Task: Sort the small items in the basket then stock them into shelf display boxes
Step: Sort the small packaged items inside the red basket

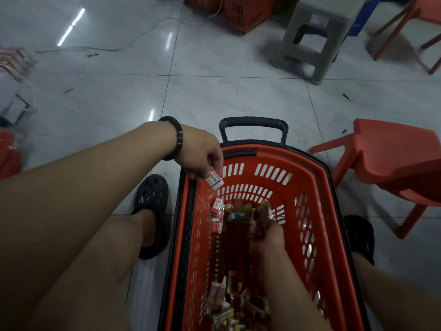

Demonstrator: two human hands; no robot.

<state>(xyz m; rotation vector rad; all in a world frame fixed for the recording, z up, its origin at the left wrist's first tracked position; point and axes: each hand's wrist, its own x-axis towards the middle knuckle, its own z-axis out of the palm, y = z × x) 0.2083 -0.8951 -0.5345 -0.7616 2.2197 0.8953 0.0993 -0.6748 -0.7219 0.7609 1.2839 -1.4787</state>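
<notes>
On my head feed I count one red basket (pixel 310 187) on the floor. The left hand (pixel 202 156) pinches one small white box (pixel 215 180) above the basket's far left rim. The right hand (pixel 268 237) is down inside; I cannot tell whether it grips anything. Small items lie in two piles, a far pile (pixel 220 215) and a near pile (pixel 229 306), too many to count. One grey stool (pixel 317 32) stands beyond.

The white eraser (pixel 215 180) bears what looks like "2B".
</notes>
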